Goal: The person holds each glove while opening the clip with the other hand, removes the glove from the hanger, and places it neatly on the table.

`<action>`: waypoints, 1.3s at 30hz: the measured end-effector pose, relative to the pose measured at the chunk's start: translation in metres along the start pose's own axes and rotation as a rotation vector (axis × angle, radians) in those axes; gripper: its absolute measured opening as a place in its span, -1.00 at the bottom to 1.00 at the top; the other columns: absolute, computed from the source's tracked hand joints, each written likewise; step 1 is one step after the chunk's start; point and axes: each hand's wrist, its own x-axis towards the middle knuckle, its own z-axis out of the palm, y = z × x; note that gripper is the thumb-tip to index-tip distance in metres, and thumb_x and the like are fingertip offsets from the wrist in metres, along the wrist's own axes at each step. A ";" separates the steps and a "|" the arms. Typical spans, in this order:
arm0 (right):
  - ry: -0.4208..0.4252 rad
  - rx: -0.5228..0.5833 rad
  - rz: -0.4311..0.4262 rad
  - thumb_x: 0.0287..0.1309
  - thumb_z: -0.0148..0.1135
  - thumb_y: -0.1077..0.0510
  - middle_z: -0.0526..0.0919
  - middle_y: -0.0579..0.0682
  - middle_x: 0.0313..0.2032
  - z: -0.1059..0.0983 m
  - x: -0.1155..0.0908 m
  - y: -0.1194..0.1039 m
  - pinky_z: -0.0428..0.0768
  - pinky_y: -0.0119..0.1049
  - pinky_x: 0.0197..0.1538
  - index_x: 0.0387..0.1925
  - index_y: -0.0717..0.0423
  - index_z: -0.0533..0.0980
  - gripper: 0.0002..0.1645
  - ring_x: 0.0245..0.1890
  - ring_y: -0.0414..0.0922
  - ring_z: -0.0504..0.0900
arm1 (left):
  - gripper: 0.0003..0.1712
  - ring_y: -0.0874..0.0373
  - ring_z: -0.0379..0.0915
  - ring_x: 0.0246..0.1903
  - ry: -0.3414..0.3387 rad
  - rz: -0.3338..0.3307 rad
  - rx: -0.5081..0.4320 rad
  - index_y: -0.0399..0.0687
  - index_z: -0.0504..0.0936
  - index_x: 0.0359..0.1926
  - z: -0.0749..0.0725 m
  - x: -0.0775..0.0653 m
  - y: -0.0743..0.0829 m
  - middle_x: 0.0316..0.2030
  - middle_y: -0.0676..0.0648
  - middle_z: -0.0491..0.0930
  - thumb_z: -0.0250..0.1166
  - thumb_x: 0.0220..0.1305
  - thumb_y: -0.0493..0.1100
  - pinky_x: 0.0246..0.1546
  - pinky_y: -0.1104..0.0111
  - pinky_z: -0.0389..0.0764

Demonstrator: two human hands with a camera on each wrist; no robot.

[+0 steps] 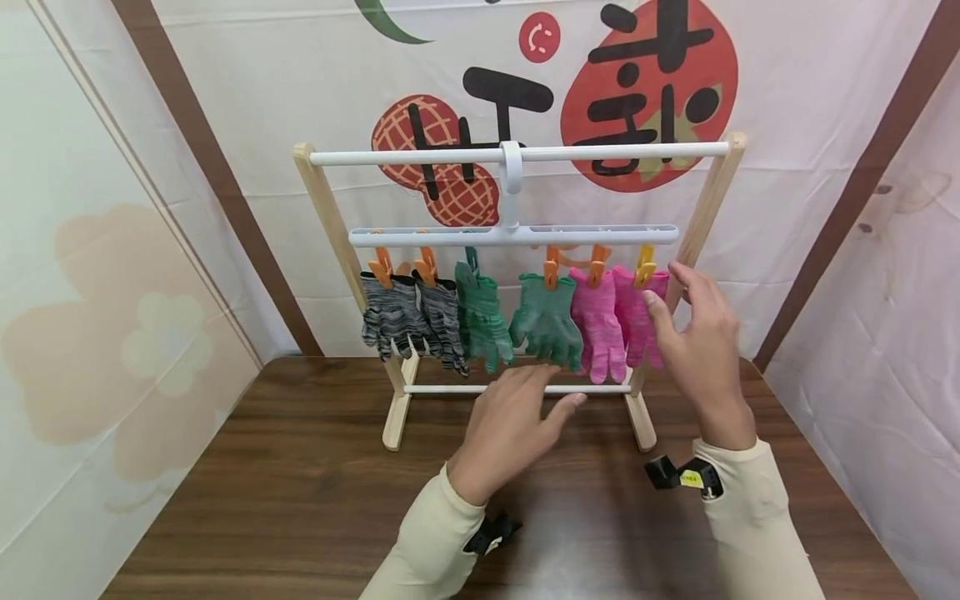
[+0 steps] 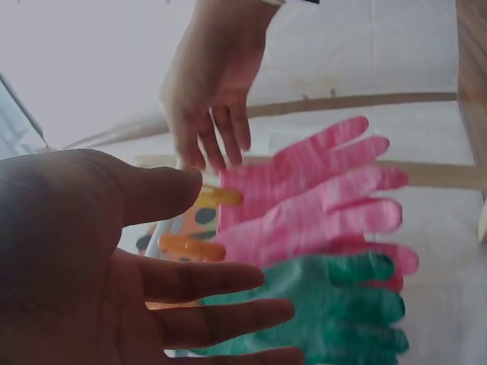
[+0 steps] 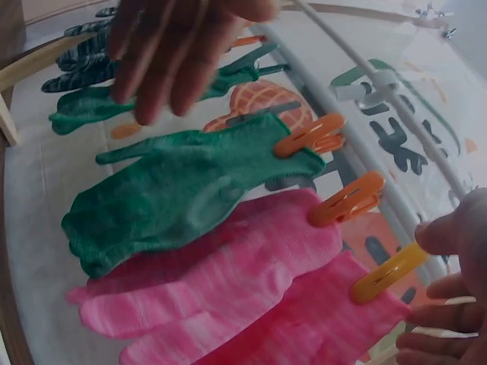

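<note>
Six knitted gloves hang in a row by clips from a pale blue hanger bar: two grey-black gloves, two green gloves and two pink gloves. The right hand is beside the rightmost pink glove, thumb apart from the fingers and close to the yellow clip. Nothing is held in it. Below the green gloves, in front of the rack, the left hand has its fingers extended and holds nothing. Orange clips grip the neighbouring pink and green gloves.
The hanger's hook hangs over the white top rod of a wooden rack. The rack's feet stand on a brown wooden table. Behind it is a white printed curtain.
</note>
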 end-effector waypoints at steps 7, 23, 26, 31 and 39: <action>-0.041 0.024 -0.007 0.33 0.33 0.17 0.59 0.31 0.13 0.006 0.005 0.008 0.52 0.12 0.19 0.25 0.39 0.47 -0.44 0.16 0.21 0.57 | -0.43 0.09 0.57 0.10 -0.017 0.046 -0.029 -0.07 0.61 0.25 0.010 0.022 0.015 0.12 0.01 0.66 0.20 0.46 0.21 0.08 0.18 0.58; -0.143 0.130 0.125 0.44 0.23 0.07 0.64 0.27 0.09 0.013 0.024 0.008 0.56 0.14 0.13 0.32 0.31 0.45 -0.44 0.05 0.13 0.64 | -0.51 0.15 0.57 0.03 0.019 0.078 -0.198 -0.06 0.58 0.25 0.022 0.073 0.037 0.08 -0.01 0.66 0.19 0.49 0.12 -0.03 0.26 0.59; -0.156 0.131 0.150 0.44 0.22 0.05 0.65 0.25 0.08 0.013 0.025 0.006 0.59 0.05 0.12 0.32 0.29 0.46 -0.44 0.03 0.09 0.64 | -0.52 0.14 0.57 0.05 0.023 0.060 -0.291 -0.08 0.57 0.26 0.025 0.080 0.038 0.10 -0.01 0.66 0.19 0.49 0.08 -0.01 0.27 0.59; -0.165 0.130 0.174 0.45 0.21 0.05 0.63 0.23 0.06 0.010 0.026 0.006 0.58 -0.37 0.08 0.29 0.31 0.47 -0.45 0.01 0.03 0.61 | -0.57 0.20 0.56 0.03 0.030 -0.004 -0.514 -0.09 0.57 0.25 0.032 0.093 0.037 0.09 0.00 0.65 0.18 0.51 0.01 0.01 0.34 0.57; -0.157 0.115 0.202 0.46 0.17 0.02 0.60 0.22 0.01 0.006 0.028 -0.001 0.45 -0.55 -0.03 0.28 0.32 0.48 -0.45 -0.05 -0.07 0.55 | -0.55 0.22 0.53 0.00 0.058 -0.129 -0.674 -0.15 0.54 0.30 0.031 0.101 0.036 0.09 -0.05 0.64 0.20 0.50 -0.08 -0.01 0.40 0.55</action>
